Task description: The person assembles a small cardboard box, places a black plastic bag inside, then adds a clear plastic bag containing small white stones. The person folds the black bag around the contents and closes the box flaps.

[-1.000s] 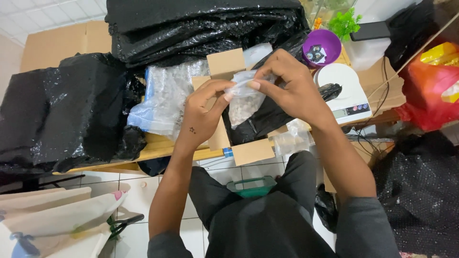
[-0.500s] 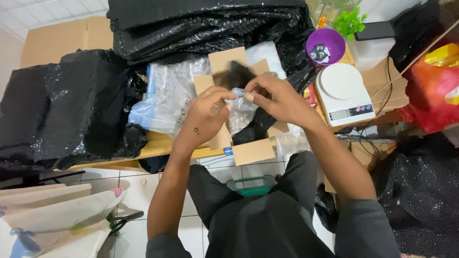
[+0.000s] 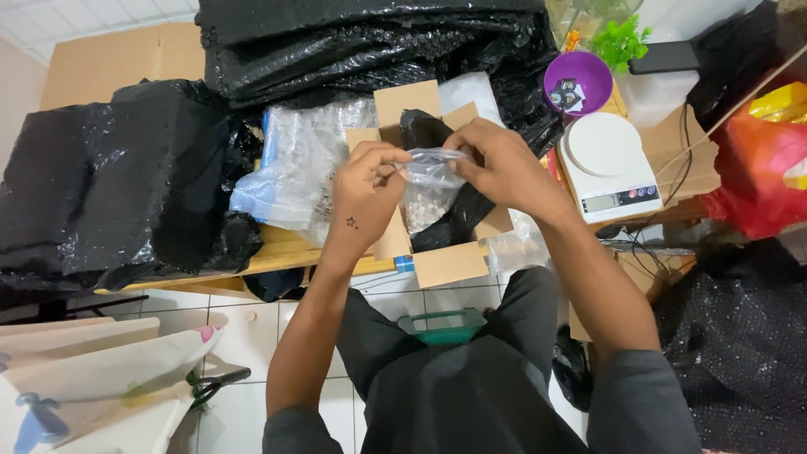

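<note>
**Both hands on a small clear bag over the open carton**

So here the left hand (image 3: 367,189) and the right hand (image 3: 502,164) are both pinched on the top edge of a small clear plastic bag (image 3: 429,187), one at each end of the opening, fingers closed on the plastic. The bag hangs between them and has a load of small pale bits in the bottom, can't tell what they are exactly.

The bag is held right above an open cardboard box (image 3: 437,261) with a black plastic liner (image 3: 458,220) in it. The box sits at the near edge of a wooden bench (image 3: 277,252), flaps folded out, one flap hanging over the edge toward the person's lap.

Just left of the box there's a bigger clear bag (image 3: 298,168) stuffed with the same sort of small pale pieces. Further left, a big bundle wrapped in black bubble wrap (image 3: 101,185), and more black wrapped stuff (image 3: 370,38) stacked along the far edge of the bench.

Right of the box is a white digital kitchen scale (image 3: 607,168), and behind it a purple bowl (image 3: 577,82) with a couple of small dark things inside. A red plastic bag (image 3: 761,181) sits at the far right. Down on the tiled floor between the knees there's a green container (image 3: 443,325).
</note>
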